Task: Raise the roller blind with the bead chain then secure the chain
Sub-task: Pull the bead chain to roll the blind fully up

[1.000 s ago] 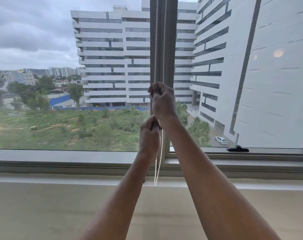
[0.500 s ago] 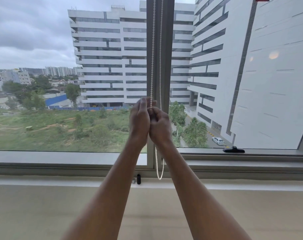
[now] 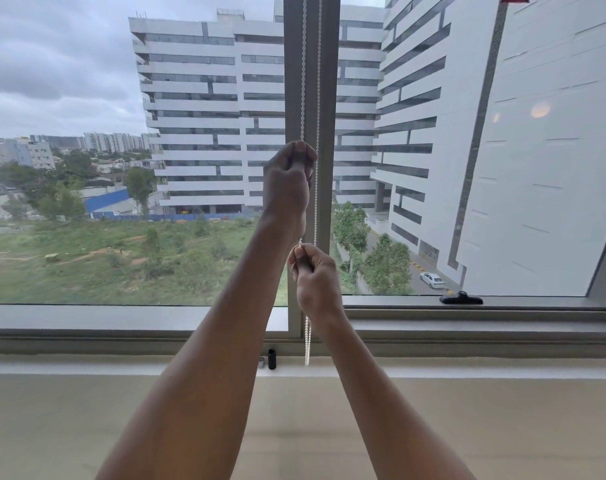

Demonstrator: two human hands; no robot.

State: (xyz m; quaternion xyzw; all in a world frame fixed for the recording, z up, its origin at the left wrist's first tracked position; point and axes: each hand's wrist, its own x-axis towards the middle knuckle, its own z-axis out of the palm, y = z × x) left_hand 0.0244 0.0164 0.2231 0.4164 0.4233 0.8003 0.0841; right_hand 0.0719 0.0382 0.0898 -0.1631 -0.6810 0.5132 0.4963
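Head view: the window post (image 3: 329, 98), the upright grey bar between the two panes, is the landmark here. The bead chain (image 3: 317, 98) hangs as a white loop in front of this post, two strands side by side running from the top edge of the picture down to a looped end just below the foot of the post, in front of the sill (image 3: 467, 367).

The left hand (image 3: 287, 183) is the upper one, closed in a fist on the left strand about halfway up the post. The right hand (image 3: 317, 282) sits lower, near the foot of the post, fingers pinched shut on the same strand just under the left wrist. The other strand runs free past both hands on their right.

The blind itself is not in view. Both panes on either side of the post are uncovered as far up as the picture reaches, so the blind appears to be well raised; whether it has reached the top cannot be told. With both hands gripping one strand, one above the other, the step in hand looks like hand-over-hand pulling.

Securing the chain is not yet done: its lower loop hangs loose. A small black cylinder (image 3: 271, 358) and a little metal piece (image 3: 261, 362) stand on the sill just left of the foot of the post; whether they serve as a chain holder is unclear. A black window handle (image 3: 461, 299) lies well to the right of the post.
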